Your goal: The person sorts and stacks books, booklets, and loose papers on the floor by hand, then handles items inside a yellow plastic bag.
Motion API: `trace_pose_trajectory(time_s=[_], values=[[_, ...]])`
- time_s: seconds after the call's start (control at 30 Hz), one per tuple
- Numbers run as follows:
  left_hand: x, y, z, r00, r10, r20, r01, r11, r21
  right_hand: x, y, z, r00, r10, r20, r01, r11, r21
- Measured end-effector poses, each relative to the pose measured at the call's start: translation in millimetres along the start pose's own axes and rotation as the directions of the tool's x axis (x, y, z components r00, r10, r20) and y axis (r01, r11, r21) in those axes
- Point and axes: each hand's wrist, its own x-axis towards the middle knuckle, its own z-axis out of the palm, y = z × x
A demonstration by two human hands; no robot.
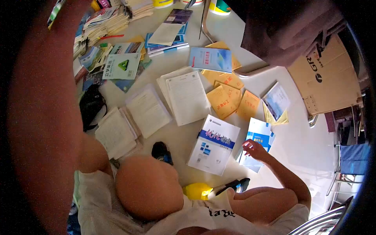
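Observation:
My right hand (pixel 255 150) is over a small stack of blue and white workbooks (pixel 259 131) on the floor. Its fingers are apart and slightly bent, with nothing visible between them; whether they touch the top cover I cannot tell. Just left of that stack lies a white workbook with a blue band and purple lettering (pixel 214 145). A forearm, large and blurred, fills the left edge, and my left hand is out of sight.
Loose papers (pixel 188 98), orange envelopes (pixel 225 101) and a light blue booklet (pixel 210 59) cover the middle. Green-covered books (pixel 122 65) and piled papers (pixel 107 25) lie at upper left. A cardboard box (pixel 327 78) and metal chair legs (pixel 256 72) stand at right.

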Motion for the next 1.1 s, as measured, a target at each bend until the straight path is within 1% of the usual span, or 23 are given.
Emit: trace_pose_trajectory(time_s=[0.03, 0.07, 0.1, 0.2, 0.27, 0.3, 0.37, 0.43, 0.5, 0.6, 0.67, 0.7, 0.77, 0.83, 0.87, 0.9, 0.93, 0.97, 1.0, 1.03, 1.07, 1.1], values=[[1, 4, -5, 1.0, 0.0, 0.012, 0.0, 1.0, 0.004, -6, -3, 9, 1.0, -0.002, 0.001, 0.002, 1.0, 0.002], [1, 5, -6, 1.0, 0.013, 0.013, -0.013, 1.0, 0.007, -5, -9, 9, 0.997, 0.084, 0.001, -0.083, 0.995, -0.05], [1, 8, -9, 1.0, 0.018, 0.01, -0.018, 1.0, 0.013, -9, -14, 5, 1.0, 0.014, 0.015, -0.014, 0.999, -0.046], [2, 10, -15, 1.0, 0.026, 0.014, -0.027, 0.999, 0.024, -9, -17, 5, 1.0, -0.014, 0.002, 0.014, 0.996, -0.086], [1, 13, -18, 1.0, 0.022, 0.021, -0.022, 0.999, 0.032, -8, -9, 8, 0.999, -0.034, 0.034, 0.033, 0.999, 0.019], [0, 13, -19, 1.0, 0.013, 0.023, -0.014, 0.999, 0.035, -5, -9, 3, 0.993, 0.08, 0.091, -0.071, 0.992, -0.105], [1, 12, -21, 1.0, 0.013, 0.027, -0.014, 1.0, 0.025, -18, -34, 1, 0.97, 0.17, 0.172, -0.197, 0.968, 0.156], [3, 10, -20, 0.999, 0.015, 0.034, -0.015, 1.0, 0.016, -24, -57, -6, 0.97, 0.137, 0.202, -0.173, 0.97, 0.172], [4, 7, -20, 0.999, 0.008, 0.053, -0.008, 1.0, 0.01, -17, -54, -6, 0.977, 0.162, 0.14, -0.173, 0.983, 0.065], [4, 5, -21, 0.997, 0.001, 0.072, -0.001, 1.0, -0.003, -12, -62, -13, 0.976, 0.17, 0.14, -0.18, 0.982, 0.061], [8, 0, -21, 0.996, -0.012, 0.089, 0.014, 1.0, -0.022, -13, -52, -13, 0.981, 0.127, 0.144, -0.136, 0.989, 0.053], [11, -2, -20, 0.995, -0.02, 0.099, 0.024, 0.999, -0.036, -12, -46, -17, 0.988, 0.079, 0.134, -0.074, 0.997, -0.037], [19, -10, -13, 0.992, -0.035, 0.119, 0.043, 0.997, -0.064, -11, -49, -29, 0.988, 0.0, 0.156, 0.024, 0.988, -0.15], [31, -21, -1, 0.988, -0.064, 0.142, 0.078, 0.993, -0.094, 3, -31, -44, 0.985, -0.032, 0.169, 0.072, 0.969, -0.238], [39, -28, 6, 0.985, -0.083, 0.154, 0.1, 0.989, -0.109, 12, -27, -53, 0.985, -0.021, 0.169, 0.067, 0.959, -0.275], [46, -36, 15, 0.98, -0.111, 0.167, 0.133, 0.983, -0.126, 22, -22, -60, 0.987, 0.05, 0.151, -0.006, 0.96, -0.278], [55, -47, 26, 0.971, -0.154, 0.182, 0.181, 0.973, -0.144, 33, -19, -69, 0.987, 0.076, 0.144, -0.03, 0.954, -0.298], [62, -60, 40, 0.954, -0.217, 0.205, 0.252, 0.954, -0.164, 45, -19, -78, 0.984, 0.077, 0.163, -0.017, 0.941, -0.339], [66, -75, 59, 0.925, -0.297, 0.236, 0.342, 0.922, -0.182, 59, -19, -83, 0.984, 0.112, 0.14, -0.044, 0.909, -0.414], [67, -94, 80, 0.876, -0.388, 0.287, 0.451, 0.869, -0.204, 77, -6, -88, 0.989, 0.09, 0.117, -0.03, 0.901, -0.432], [60, -115, 104, 0.804, -0.487, 0.342, 0.575, 0.784, -0.236, 95, 3, -88, 0.995, 0.074, 0.061, -0.046, 0.924, -0.379], [43, -139, 132, 0.713, -0.576, 0.4, 0.69, 0.678, -0.253, 117, 11, -87, 0.997, 0.058, 0.041, -0.035, 0.903, -0.428]])
